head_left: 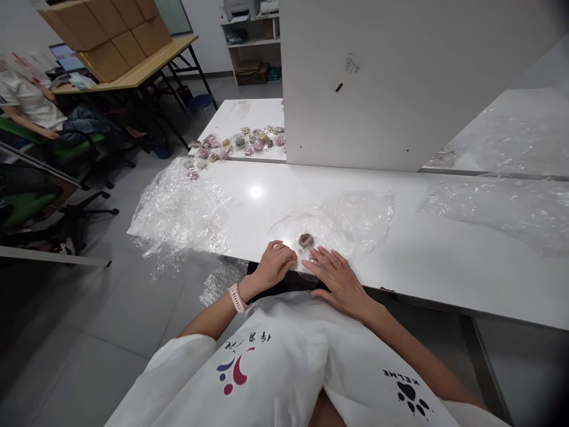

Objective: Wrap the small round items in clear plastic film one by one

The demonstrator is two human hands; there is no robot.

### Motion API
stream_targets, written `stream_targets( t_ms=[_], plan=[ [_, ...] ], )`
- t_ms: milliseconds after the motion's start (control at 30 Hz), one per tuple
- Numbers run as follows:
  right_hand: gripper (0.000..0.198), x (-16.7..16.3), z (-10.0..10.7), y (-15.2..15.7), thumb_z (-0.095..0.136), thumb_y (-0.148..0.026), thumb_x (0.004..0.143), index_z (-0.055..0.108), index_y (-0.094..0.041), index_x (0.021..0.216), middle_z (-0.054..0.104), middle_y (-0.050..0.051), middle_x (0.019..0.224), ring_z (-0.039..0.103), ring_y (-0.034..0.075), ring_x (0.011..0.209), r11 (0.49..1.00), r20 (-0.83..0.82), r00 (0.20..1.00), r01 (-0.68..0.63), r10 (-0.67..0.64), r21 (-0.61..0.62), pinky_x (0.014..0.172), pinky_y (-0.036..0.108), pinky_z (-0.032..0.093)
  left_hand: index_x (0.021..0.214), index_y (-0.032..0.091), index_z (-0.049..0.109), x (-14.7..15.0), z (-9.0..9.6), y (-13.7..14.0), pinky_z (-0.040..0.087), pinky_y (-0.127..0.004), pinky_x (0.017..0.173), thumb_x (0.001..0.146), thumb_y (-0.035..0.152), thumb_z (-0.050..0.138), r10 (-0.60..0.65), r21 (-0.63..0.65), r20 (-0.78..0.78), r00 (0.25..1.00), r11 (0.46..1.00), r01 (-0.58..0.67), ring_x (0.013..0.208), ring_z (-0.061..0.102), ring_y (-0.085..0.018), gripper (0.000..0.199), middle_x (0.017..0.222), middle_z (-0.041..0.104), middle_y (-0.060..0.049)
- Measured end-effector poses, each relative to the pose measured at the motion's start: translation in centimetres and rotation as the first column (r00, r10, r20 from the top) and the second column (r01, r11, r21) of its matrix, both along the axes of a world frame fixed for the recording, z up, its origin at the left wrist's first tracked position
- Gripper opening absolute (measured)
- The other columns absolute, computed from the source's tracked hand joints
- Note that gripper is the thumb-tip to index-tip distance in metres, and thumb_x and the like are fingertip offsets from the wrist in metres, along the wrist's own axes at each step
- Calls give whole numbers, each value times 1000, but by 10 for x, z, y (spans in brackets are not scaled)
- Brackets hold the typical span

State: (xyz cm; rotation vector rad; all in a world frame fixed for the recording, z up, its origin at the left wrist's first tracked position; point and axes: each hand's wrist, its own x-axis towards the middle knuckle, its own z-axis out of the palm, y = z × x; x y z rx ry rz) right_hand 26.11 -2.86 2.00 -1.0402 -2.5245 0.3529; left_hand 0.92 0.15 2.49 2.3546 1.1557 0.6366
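Observation:
A small round brown item [306, 241], which looks wrapped in clear film, lies on a sheet of clear bubble wrap [360, 222] near the table's front edge. Just left of it, my left hand [276, 263] has its fingers curled and pressed together at the edge of the wrap; what is pinched between them is hidden. My right hand [340, 281] lies palm down on the other side, fingers stretched out and apart. Beneath its fingertips a bit of a pinkish piece [315, 256] shows, mostly covered.
Several small wrapped pink and brown pieces [240, 142] lie along the back left of the white table [427, 249]. Crumpled bubble wrap [178, 207] hangs over the left edge, and more film [502, 204] lies right. A tall white panel [368, 89] stands behind. A seated person [33, 98] is far left.

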Motion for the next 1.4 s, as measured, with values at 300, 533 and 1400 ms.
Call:
stream_targets(
  t_ms=[300, 533, 1400],
  plan=[
    [39, 9, 1, 69, 50, -55, 93, 68, -22, 104, 72, 3, 80, 65, 17, 57, 667, -224, 811, 251, -541, -701, 54, 31, 53, 91, 19, 57, 39, 35, 76, 43, -42, 90, 100, 20, 40, 140, 212, -184, 973, 972, -99, 72, 58, -19, 19, 76, 64, -4],
    [41, 12, -3, 91, 57, -52, 86, 60, -22, 114, 60, -6, 54, 56, 15, 45, 678, -158, 810, 346, -565, -648, 49, 27, 43, 112, 19, 58, 42, 23, 80, 45, -44, 97, 99, 31, 48, -230, 208, -151, 962, 943, 258, 115, 57, -27, 21, 117, 65, -12],
    [25, 26, -14, 87, 49, -29, 93, 65, -21, 110, 67, 10, 115, 60, 27, 107, 807, -171, 800, 589, -575, 47, 87, 41, 47, 85, 20, 57, 45, 12, 125, 36, -21, 53, 78, 16, 65, 374, -450, 57, 926, 837, -311, 56, 49, -9, 11, 63, 55, 5]
  ],
)
